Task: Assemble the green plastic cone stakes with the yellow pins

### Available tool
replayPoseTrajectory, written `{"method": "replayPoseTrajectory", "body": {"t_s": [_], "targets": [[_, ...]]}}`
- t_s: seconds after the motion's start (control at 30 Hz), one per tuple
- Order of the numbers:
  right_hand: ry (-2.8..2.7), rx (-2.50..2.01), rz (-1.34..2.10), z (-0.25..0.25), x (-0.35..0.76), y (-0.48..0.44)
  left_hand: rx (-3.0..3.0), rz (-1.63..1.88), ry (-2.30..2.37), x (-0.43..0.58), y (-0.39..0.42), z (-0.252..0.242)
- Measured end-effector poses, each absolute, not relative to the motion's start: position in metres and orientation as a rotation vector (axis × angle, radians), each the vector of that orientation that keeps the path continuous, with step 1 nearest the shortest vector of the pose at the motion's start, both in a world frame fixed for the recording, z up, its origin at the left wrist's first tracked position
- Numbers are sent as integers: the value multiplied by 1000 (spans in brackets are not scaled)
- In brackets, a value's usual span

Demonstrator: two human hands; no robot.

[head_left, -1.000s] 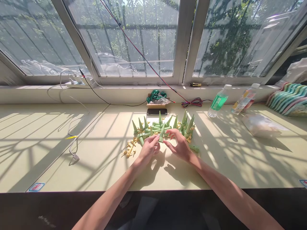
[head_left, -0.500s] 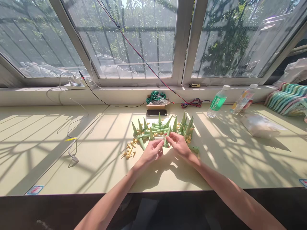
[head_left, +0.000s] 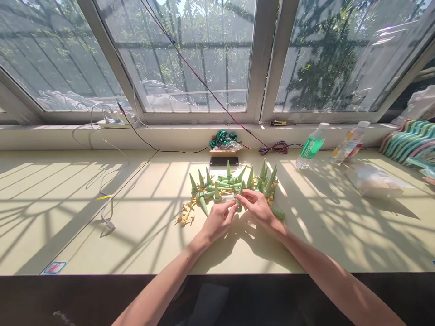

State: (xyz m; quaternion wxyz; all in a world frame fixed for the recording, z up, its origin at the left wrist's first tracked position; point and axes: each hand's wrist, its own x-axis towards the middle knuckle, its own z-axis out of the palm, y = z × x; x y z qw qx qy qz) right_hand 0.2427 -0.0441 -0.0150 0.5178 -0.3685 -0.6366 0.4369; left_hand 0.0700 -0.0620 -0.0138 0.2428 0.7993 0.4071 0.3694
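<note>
Several green cones, some upright and some lying down, form a cluster at the middle of the table, among them a leaning cone (head_left: 203, 203). Small yellow pegs (head_left: 186, 213) lie loose at the cluster's left edge. My right hand (head_left: 257, 207) has its fingers pinched around a green cone (head_left: 240, 202) at the front of the cluster. My left hand (head_left: 219, 220) is closed, its fingertips by the base of that same cone; whether they hold a small piece is hidden.
Behind the cones lie a black phone (head_left: 224, 161) and a small box (head_left: 223, 153) with green material. Two bottles, one green-labelled (head_left: 311, 147), and a plastic bag (head_left: 375, 181) are right. A white cable (head_left: 108, 210) is left.
My left hand has moved closer to the held cone and my right hand. The whole view has shifted slightly.
</note>
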Motion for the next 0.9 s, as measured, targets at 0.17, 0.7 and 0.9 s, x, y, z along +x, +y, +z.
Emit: {"method": "replayPoseTrajectory", "body": {"t_s": [0.17, 0.7, 0.9], "targets": [[-1505, -890, 1081, -16, 243, -44, 2340, 1076, 1142, 69, -63, -17], [-1577, -1031, 925, -20, 247, -47, 2591, 957, 1307, 65, -67, -13], [-1667, -1112, 805, -19, 248, -48, 2490, 755, 1559, 17, -65, 7]]}}
